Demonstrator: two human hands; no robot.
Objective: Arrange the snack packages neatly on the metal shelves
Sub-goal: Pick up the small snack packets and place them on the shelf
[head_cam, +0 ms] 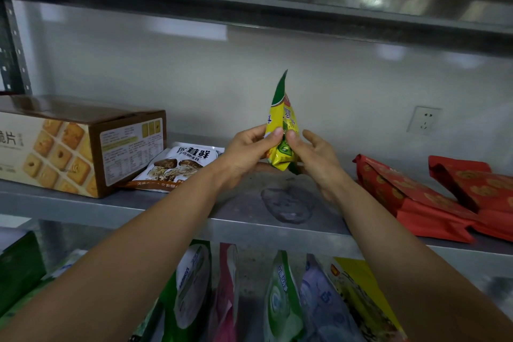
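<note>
From the head camera, the grey metal middle shelf (69,209) carries a closed brown-and-cream cardboard biscuit box (69,144) at the left; its contents cannot be seen. A flat white mushroom-print packet (180,165) leans against the box's right end. Two red patterned foil packets (410,197) (477,186) lie side by side at the right. On the shelf below, a row of pouches stands upright: green-and-white (191,286), pink (226,286), green (280,300), lilac-blue (324,300) and yellow (358,286).

The box's left end, the right-hand red packet and the lower pouches are cut off by the frame edges, and both forearms cover parts of the lower row. The print on the packets is mostly too blurred to read.

Both arms reach forward over the middle shelf. The yellow-and-green plastic snack packet (281,119) stands upright in mid-air above the shelf's centre, between the hands. The left hand (247,153) pinches its lower half with thumb and fingers (276,132). The right hand (316,158) pinches it too, thumb on the front, remaining fingers loosely spread behind.
</note>
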